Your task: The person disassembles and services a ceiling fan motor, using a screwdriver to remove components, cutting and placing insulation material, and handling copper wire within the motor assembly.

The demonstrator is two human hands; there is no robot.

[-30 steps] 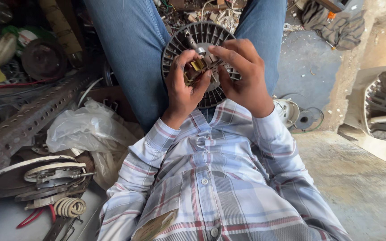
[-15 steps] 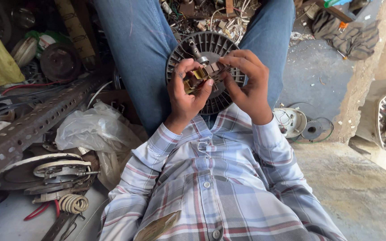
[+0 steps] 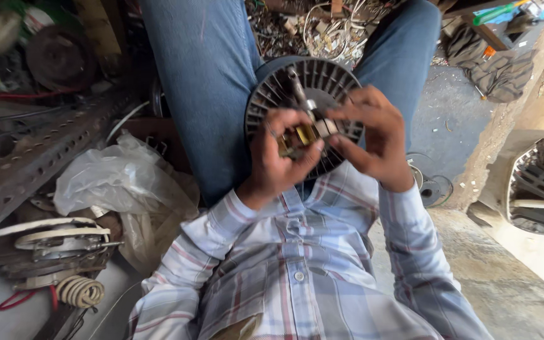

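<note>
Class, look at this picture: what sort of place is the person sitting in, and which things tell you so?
Probably a small repair or scrap workshop. A slotted steel angle bar, a wire coil and loose scrap lie around the person.

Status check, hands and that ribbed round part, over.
Left hand and right hand both pinching a small brass-coloured piece. Ribbed round part rests on lap. Nothing blocking.
</note>
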